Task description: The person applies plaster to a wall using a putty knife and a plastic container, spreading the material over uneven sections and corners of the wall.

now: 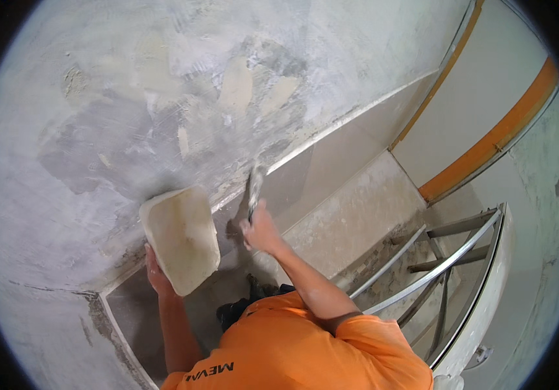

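A shallow off-white plastic tub [178,237], its inside smeared with pale residue, is held at its left side by my left hand [158,270]. My right hand [261,231] grips a putty knife [257,185] whose plaster-coated blade is raised at the lower edge of the patchy plastered wall [117,104], by the white trim [325,128] that runs above beige tile. I cannot tell whether the blade touches the wall. Both forearms come up from an orange T-shirt at the bottom.
At the lower right stands a curved metal-railed frame [452,257] with a white outer side [494,286]. A pale ledge [344,208] runs below the tiles. Behind are pale panels with orange strips [487,153]. Another plastered wall [45,325] meets at the left corner.
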The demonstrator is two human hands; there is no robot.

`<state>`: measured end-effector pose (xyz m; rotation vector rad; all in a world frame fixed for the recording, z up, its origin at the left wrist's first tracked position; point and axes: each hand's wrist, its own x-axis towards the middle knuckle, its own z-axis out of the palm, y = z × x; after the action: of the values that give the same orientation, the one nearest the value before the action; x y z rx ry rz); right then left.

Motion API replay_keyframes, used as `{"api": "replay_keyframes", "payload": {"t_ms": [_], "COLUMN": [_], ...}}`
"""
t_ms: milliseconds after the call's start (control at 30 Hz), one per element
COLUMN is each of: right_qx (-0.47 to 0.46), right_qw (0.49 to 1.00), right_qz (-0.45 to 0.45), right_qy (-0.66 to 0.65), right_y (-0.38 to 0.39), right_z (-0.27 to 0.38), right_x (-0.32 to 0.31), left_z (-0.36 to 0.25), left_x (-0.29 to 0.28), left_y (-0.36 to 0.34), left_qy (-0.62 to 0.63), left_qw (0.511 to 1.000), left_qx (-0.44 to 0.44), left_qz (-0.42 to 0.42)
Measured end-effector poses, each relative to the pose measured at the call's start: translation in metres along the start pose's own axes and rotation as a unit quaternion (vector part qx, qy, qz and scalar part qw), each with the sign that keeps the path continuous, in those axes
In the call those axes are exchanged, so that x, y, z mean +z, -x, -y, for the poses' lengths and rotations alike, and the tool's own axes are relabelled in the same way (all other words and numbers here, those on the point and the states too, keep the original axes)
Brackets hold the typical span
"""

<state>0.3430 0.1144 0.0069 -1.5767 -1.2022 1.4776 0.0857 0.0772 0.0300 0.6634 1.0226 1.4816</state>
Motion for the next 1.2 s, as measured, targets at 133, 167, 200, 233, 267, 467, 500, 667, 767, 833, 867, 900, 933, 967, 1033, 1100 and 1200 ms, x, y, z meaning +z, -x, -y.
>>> {"api": "replay_keyframes", "payload": {"t_ms": [133, 167, 200, 233, 267, 467, 500, 667, 767, 833, 867, 900, 933, 967, 1033, 1100, 1200], "right_qx": [-0.137, -0.138, -0.139, -0.152, -0.164, -0.076, -0.071, -0.130, -0.137, -0.090, -0.086, -0.129, -0.174, -0.173, -0.155, -0.212, -0.139], "right_qw": [0.979, 0.978, 0.977, 0.976, 0.972, 0.948, 0.941, 0.932, 0.956, 0.981, 0.982, 0.982, 0.977, 0.977, 0.977, 0.948, 0.916], "right_qz": [-0.038, -0.040, -0.047, -0.093, -0.138, -0.288, -0.297, -0.321, -0.219, -0.079, -0.075, -0.024, 0.018, 0.015, -0.103, -0.232, -0.375], "right_qy": [0.148, 0.152, 0.155, 0.125, 0.094, -0.114, -0.148, 0.107, 0.143, 0.153, 0.150, 0.136, 0.123, 0.121, 0.099, 0.049, 0.038], "right_y": [0.025, 0.037, 0.043, 0.030, 0.015, -0.048, -0.059, -0.090, -0.029, 0.011, 0.021, 0.029, 0.034, 0.037, 0.036, 0.012, -0.037], "right_z": [-0.060, -0.045, -0.035, -0.049, -0.061, -0.025, -0.022, -0.052, -0.066, -0.055, -0.056, -0.058, -0.058, -0.056, -0.055, -0.066, -0.069], "right_x": [-0.006, -0.021, -0.040, -0.059, -0.078, -0.171, -0.175, -0.067, -0.002, 0.017, 0.018, 0.017, 0.011, 0.001, -0.035, -0.083, -0.166], "left_z": [-0.008, -0.010, -0.010, -0.011, -0.008, -0.014, -0.018, -0.018, -0.017, -0.014, -0.013, -0.012, -0.012, -0.014, -0.017, -0.019, -0.017], "left_x": [0.032, 0.034, 0.034, 0.039, 0.037, 0.019, 0.017, 0.004, 0.015, 0.016, 0.016, 0.018, 0.026, 0.032, 0.038, 0.042, 0.045], "left_y": [-0.011, -0.012, -0.013, -0.014, -0.016, 0.002, 0.006, 0.023, 0.025, 0.019, 0.013, 0.011, 0.008, 0.007, 0.008, 0.010, 0.011], "left_qy": [0.007, -0.011, -0.020, -0.029, -0.129, -0.021, -0.019, -0.025, -0.043, -0.074, -0.054, -0.033, -0.036, -0.010, 0.012, -0.013, -0.002], "left_qw": [0.997, 0.998, 0.998, 0.998, 0.990, 0.999, 0.999, 0.998, 0.997, 0.996, 0.998, 0.998, 0.998, 0.999, 0.997, 0.997, 0.997], "left_qx": [-0.040, -0.016, -0.005, 0.007, 0.036, -0.008, -0.014, 0.044, 0.049, 0.040, 0.003, -0.033, -0.036, -0.045, -0.055, -0.034, -0.038], "left_qz": [0.059, 0.052, 0.052, 0.057, 0.049, 0.048, 0.026, -0.032, -0.034, -0.014, -0.026, -0.037, -0.033, 0.006, 0.047, 0.075, 0.060]}}
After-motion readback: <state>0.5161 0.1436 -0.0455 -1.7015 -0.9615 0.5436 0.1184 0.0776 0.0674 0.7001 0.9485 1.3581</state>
